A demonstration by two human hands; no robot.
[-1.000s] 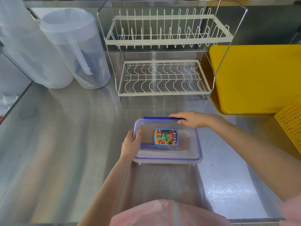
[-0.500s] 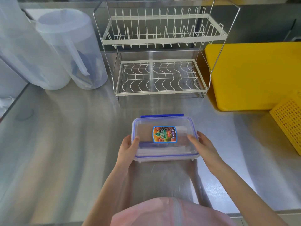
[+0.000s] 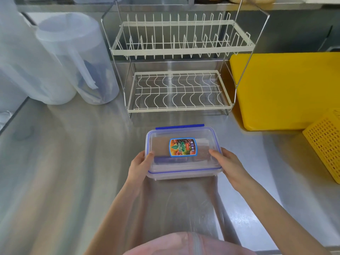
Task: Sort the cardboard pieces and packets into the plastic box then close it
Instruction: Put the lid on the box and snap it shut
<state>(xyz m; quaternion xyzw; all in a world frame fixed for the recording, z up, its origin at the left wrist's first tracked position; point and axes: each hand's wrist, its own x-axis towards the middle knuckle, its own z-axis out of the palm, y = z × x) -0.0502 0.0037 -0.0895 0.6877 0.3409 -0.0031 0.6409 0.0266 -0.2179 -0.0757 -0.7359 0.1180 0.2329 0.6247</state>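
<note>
The clear plastic box (image 3: 161, 137) with a blue-sealed lid and a colourful fruit label sits on the steel counter in front of me. Brown cardboard pieces (image 3: 160, 146) show dimly through the lid. My left hand (image 3: 138, 165) grips the box's left end, thumb on the lid. My right hand (image 3: 227, 163) grips the right end, thumb on the lid's edge. The blue clip (image 3: 180, 126) on the far side sticks out flat.
A white two-tier wire dish rack (image 3: 179, 70) stands just behind the box. Two translucent plastic jugs (image 3: 77, 59) stand at the back left. A yellow board (image 3: 287, 89) and a yellow perforated basket (image 3: 326, 142) lie to the right.
My right hand has left the far blue clip and come to the box's right end. My left hand has stayed on the left end.
</note>
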